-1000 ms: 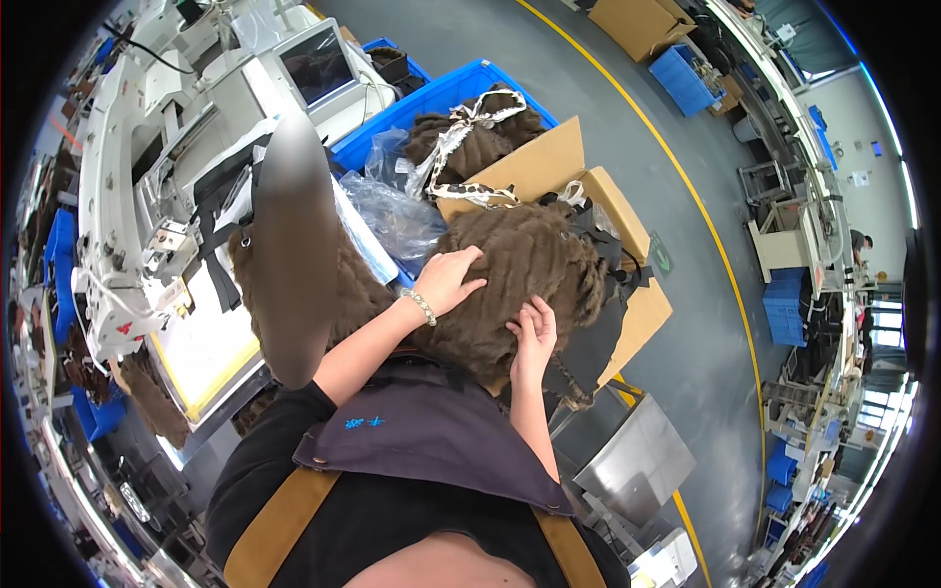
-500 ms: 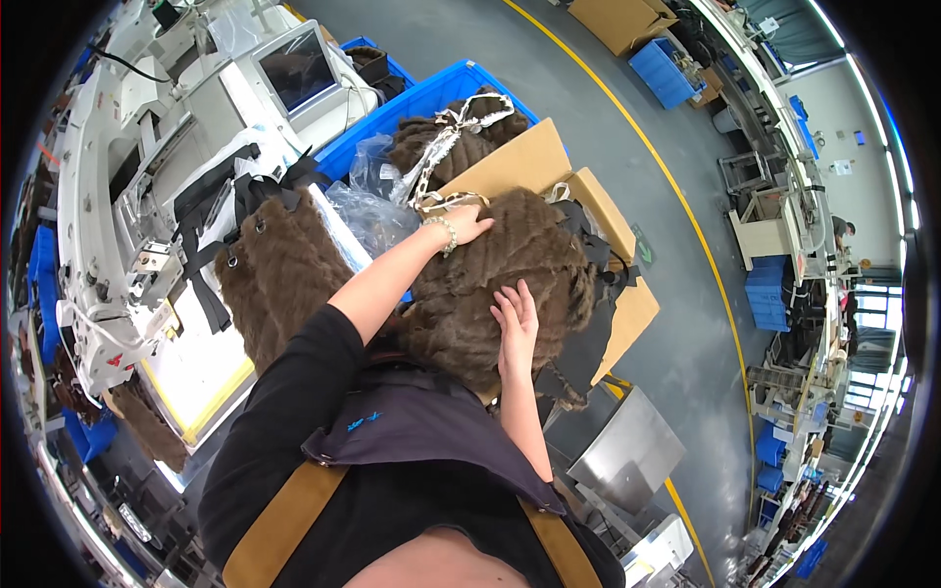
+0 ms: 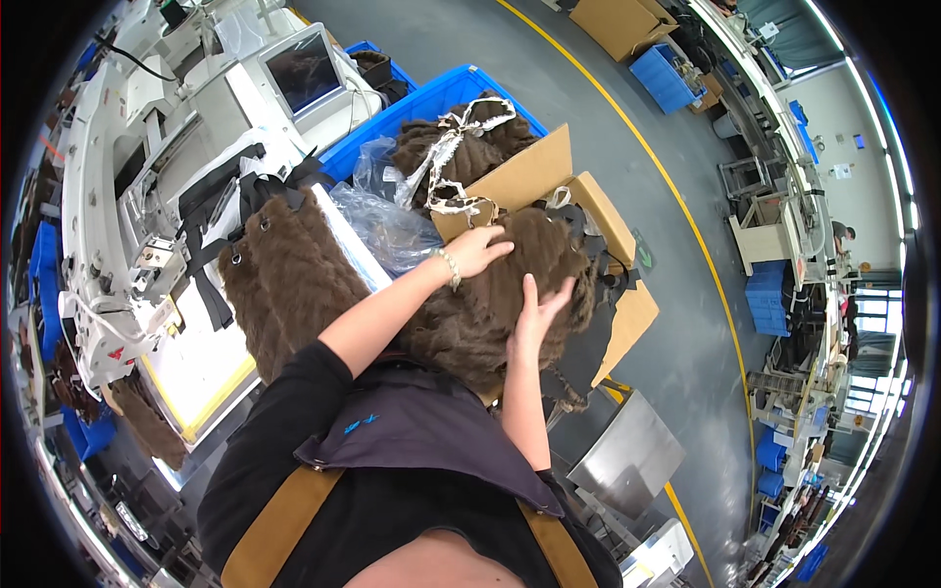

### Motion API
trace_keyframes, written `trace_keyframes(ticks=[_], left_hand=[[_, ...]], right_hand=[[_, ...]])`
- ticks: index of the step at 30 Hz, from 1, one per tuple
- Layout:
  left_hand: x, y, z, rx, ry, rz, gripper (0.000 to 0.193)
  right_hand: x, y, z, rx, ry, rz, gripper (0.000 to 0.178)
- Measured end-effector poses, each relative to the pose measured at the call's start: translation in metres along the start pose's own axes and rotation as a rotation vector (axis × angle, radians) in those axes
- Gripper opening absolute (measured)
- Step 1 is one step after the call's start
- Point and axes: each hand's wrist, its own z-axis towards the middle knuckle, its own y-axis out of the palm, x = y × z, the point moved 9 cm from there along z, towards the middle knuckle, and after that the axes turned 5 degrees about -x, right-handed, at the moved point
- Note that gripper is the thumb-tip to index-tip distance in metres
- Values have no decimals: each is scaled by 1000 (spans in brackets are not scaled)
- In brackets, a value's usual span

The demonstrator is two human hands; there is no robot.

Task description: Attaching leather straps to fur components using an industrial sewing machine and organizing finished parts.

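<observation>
A brown fur piece (image 3: 466,328) lies heaped in front of me, partly over an open cardboard box. My left hand (image 3: 474,254), with a beaded bracelet at the wrist, presses on its upper left part, fingers together and curled over the pile. Lower and to the right, my right hand (image 3: 537,314) touches the fur with thumb and fingers apart; some of its fingertips are sunk in the pile. The fur bulges up between and beyond both hands. To the left, another brown fur piece (image 3: 294,284) with metal eyelets and black straps hangs over the machine table's edge.
Behind the cardboard box (image 3: 534,167) stands a blue bin (image 3: 461,83) holding more brown fur with white trim. Clear plastic bags (image 3: 387,230) lie beside it. A machine with a screen (image 3: 302,71) is at left. A metal plate (image 3: 627,453) sits near right.
My left hand has come slightly nearer and right along the fur, and its far edge has sunk lower. My right hand has shifted right and its thumb now stands apart.
</observation>
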Motion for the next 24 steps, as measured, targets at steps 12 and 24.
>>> trace_keyframes(ticks=[12, 24], left_hand=[[9, 45, -90, -321, -11, -127, 41], [57, 49, -133, -76, 158, 158, 30]], right_hand=[[12, -38, 14, -162, 350, 216, 40], [-10, -53, 11, 17, -98, 68, 28]])
